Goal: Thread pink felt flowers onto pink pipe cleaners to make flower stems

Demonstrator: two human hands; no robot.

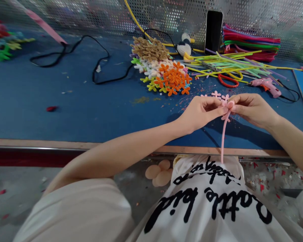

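My pink fuzzy stick (224,134) looks part curled.
My left fingers (217,114) and right fingers (242,97) pinch its curly top over the bench (103,114); its long tail isn't curled yet. Pink flowers (216,95) close by look done (so do the orange flowers (175,79)).

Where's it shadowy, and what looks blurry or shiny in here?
Head view: a dark shadow lies on the blue tabletop below the right hand; head view: the flowers at the far left look blurry; head view: the metal strip along the table's front shines.
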